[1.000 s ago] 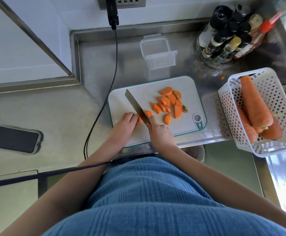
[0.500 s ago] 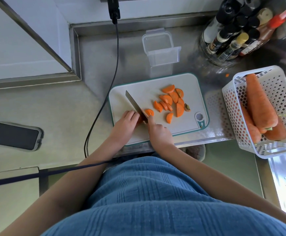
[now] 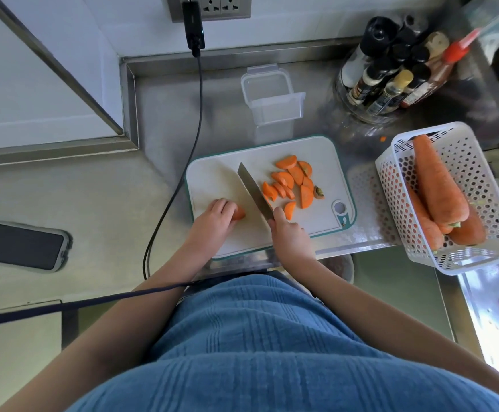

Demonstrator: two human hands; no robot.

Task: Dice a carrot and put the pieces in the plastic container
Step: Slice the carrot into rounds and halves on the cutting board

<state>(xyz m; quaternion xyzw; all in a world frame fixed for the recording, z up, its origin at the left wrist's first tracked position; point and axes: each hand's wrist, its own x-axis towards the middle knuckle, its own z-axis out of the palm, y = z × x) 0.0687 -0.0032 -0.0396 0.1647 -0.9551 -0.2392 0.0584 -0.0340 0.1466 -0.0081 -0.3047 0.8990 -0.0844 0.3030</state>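
Right hand (image 3: 288, 234) grips the knife (image 3: 255, 195) by its handle, forefinger laid along the top near the blade's heel; the handle itself is hidden in the fist. Blade runs diagonally up and to the left across the cutting board (image 3: 212, 179), tip pointing away from the person.

Left hand (image 3: 216, 220) sits just left of the blade, fingers curled down over the uncut carrot piece (image 3: 238, 214) — only its orange end shows past the fingertips. A bare strip of board lies between that piece and the knife.

Right of the blade: a loose heap of cut carrot slices (image 3: 294, 181), mostly half-moons, some overlapping, with the trimmed stem end (image 3: 319, 192) at the heap's right edge. One slice lies apart, close to the right hand.

Board is white with a teal rim, on a steel counter (image 3: 165, 120). Beyond the board's far edge stands the plastic container (image 3: 272, 98), clear, lid off — no carrot seen inside.

Further out: white perforated basket (image 3: 480, 257) to the right holding whole carrots (image 3: 437, 185); a cluster of sauce bottles (image 3: 391, 72) at the far right; a black cable (image 3: 194, 123) running from a wall plug down past the board's left side; a phone (image 3: 22, 246) face-up well to the left.
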